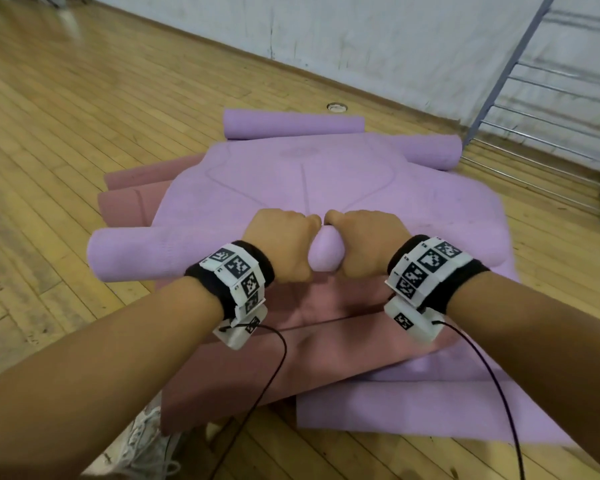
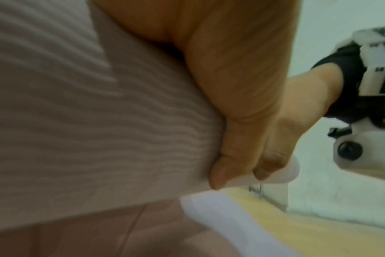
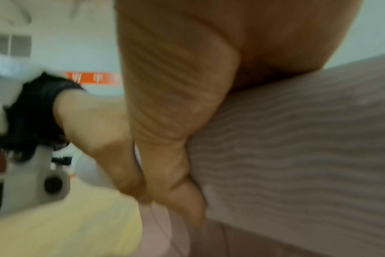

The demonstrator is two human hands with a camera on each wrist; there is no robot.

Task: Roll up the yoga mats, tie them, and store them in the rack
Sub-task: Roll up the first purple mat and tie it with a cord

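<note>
Rolling step in hand: left hand (image 1: pixel 278 242) and right hand (image 1: pixel 364 241) are gripping the purple mat's roll (image 1: pixel 146 252), lying across its flat remainder on the floor (image 1: pixel 49 133). Next: rolling onward evenly; tying is pending.

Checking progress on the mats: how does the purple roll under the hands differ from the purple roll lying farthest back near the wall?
The near roll is only partly rolled, with its flat remainder spread ahead; the far roll looks fully rolled. The left hand and right hand both grip the near roll; nothing touches the far roll. The near roll rests on pink mats; the far roll lies beyond the spread mat's end. Both are light purple, with no tie visible.
</note>
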